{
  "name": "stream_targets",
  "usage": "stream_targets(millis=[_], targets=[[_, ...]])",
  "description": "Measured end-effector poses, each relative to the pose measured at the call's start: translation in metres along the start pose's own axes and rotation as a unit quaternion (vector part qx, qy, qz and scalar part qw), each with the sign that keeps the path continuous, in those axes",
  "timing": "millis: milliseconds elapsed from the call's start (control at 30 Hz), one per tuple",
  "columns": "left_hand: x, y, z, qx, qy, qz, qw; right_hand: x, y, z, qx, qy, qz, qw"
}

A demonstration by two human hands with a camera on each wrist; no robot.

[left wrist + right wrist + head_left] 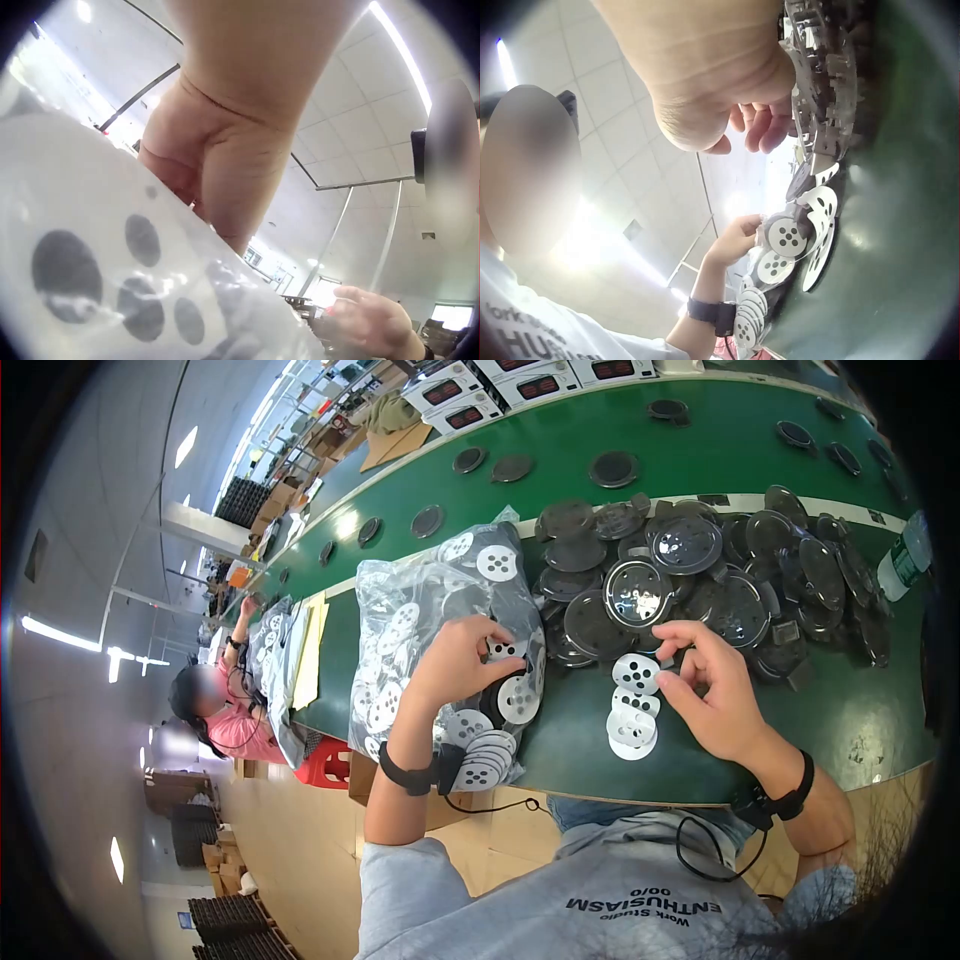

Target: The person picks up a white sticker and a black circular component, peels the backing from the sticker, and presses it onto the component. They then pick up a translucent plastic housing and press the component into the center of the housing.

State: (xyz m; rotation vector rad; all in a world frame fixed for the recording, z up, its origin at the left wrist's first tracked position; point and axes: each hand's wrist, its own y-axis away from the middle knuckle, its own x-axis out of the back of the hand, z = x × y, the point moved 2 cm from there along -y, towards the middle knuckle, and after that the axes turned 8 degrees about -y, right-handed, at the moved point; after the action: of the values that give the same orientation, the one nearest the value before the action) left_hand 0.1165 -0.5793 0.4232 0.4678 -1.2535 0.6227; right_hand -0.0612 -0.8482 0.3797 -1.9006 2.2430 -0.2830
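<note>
My left hand point(462, 658) is at the right side of a clear plastic bag point(372, 585) of white discs with round holes. Its curled index finger and thumb are around a white disc point(506, 650) at the bag's edge. To the right, my right hand point(706, 690) is above the green table, thumb and index finger bent and apart. The thumb tip is right at the edge of a white holed disc point(630, 672), the top one of a short overlapping row of white discs point(632, 735). In the right wrist view, the right hand's fingers point(761, 131) are loosely curled.
Behind the right hand lies a heap of dark round plastic housings point(640, 595). A fanned stack of white discs point(486, 760) rests at the bag's front. A bottle point(908, 555) is at far right. More dark round parts lie on the green surface behind; another person point(240, 725) sits at left.
</note>
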Motion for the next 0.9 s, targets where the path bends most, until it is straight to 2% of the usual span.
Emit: stream_targets(millis=[100,200,300,333,433,533,633,733,767,833,867,900], targets=[[-0.001,-0.001,0.004,0.014,0.003,-0.008,1.0,0.001,-0.001,0.003,-0.002,-0.001,0.009,1.0],[0.002,0.0,0.012,0.101,0.116,-0.109,0.982,0.002,-0.002,0.004,-0.004,0.007,0.005,1.0],[-0.014,0.002,-0.002,0.057,0.211,-0.083,0.972,0.003,-0.001,0.006,-0.003,0.024,0.001,1.0],[-0.013,0.0,-0.001,0.027,0.162,-0.086,0.983,0.002,-0.001,0.005,0.004,0.031,-0.002,0.999],[-0.006,-0.003,0.009,0.143,0.217,-0.139,0.956,0.004,-0.001,0.0,0.0,0.041,-0.017,0.999],[-0.007,-0.007,-0.004,0.181,0.238,-0.173,0.939,0.006,0.0,0.004,-0.001,0.044,-0.026,0.999],[-0.01,-0.001,-0.025,0.122,0.28,-0.144,0.941,0.004,0.0,0.002,0.005,0.05,-0.024,0.998],[0.022,0.016,-0.041,0.174,0.185,-0.041,0.966,0.004,-0.001,-0.002,0.017,0.076,-0.022,0.997],[0.036,0.026,-0.036,0.181,0.22,0.048,0.957,0.003,-0.001,-0.003,0.031,0.079,-0.018,0.996],[0.06,0.042,-0.017,0.216,0.218,0.143,0.941,0.001,-0.001,-0.004,0.063,0.092,-0.017,0.994],[0.058,0.045,-0.006,0.181,0.283,0.198,0.921,0.001,0.0,-0.009,0.072,0.103,-0.021,0.992],[0.055,0.046,0.014,0.203,0.301,0.188,0.912,-0.003,0.0,-0.012,0.106,0.091,-0.02,0.99]])
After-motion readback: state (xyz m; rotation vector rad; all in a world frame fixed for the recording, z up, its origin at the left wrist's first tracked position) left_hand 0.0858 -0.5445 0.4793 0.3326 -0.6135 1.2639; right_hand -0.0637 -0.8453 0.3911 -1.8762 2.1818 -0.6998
